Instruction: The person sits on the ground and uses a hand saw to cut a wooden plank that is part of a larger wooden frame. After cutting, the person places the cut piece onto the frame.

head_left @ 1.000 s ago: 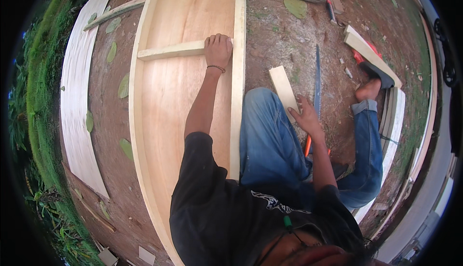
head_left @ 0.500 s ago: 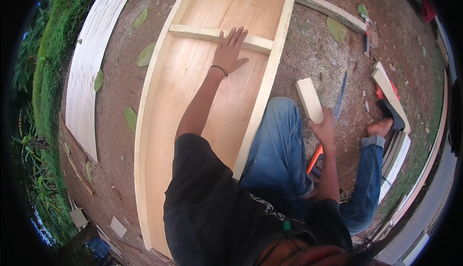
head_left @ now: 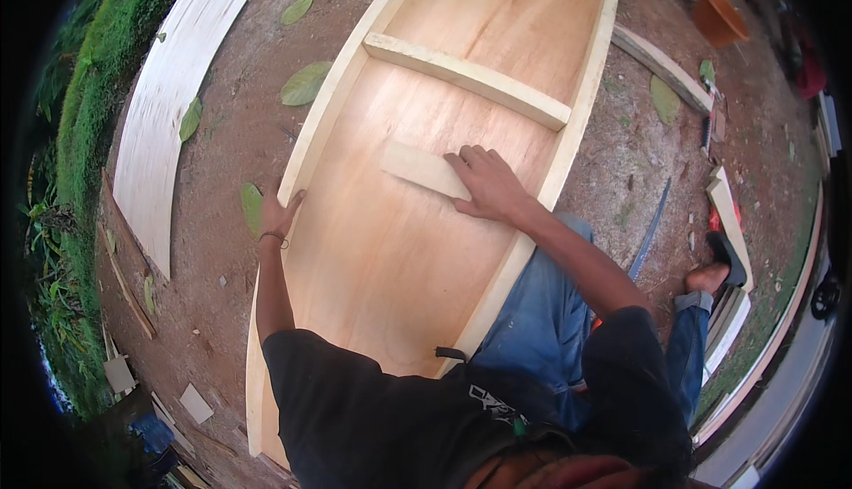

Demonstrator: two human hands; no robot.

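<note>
A long shallow wooden frame [head_left: 312, 146] with a plywood panel [head_left: 390, 258] inside it lies in front of me. My left hand [head_left: 280, 212] is closed around its left side rail, thumb toward the inside. Over the panel, my right hand [head_left: 488, 184] grips one end of a short wooden block [head_left: 421, 168]. The block points left, slightly blurred; whether it touches the panel I cannot tell. Beyond it, a wooden crosspiece [head_left: 466, 79] spans the frame from rail to rail.
A handsaw [head_left: 652, 232] lies on the dirt right of my knee. A hammer [head_left: 707, 125] and an orange bucket [head_left: 717, 15] are farther right, near a wooden beam [head_left: 661, 63]. A pale plywood strip [head_left: 173, 107] lies at left. A small black object [head_left: 451, 353] sits on the near right rail.
My left hand has left the crosspiece and moved to the left rail. My right hand has carried the wooden block from beside my knee to over the panel. The view has shifted.
</note>
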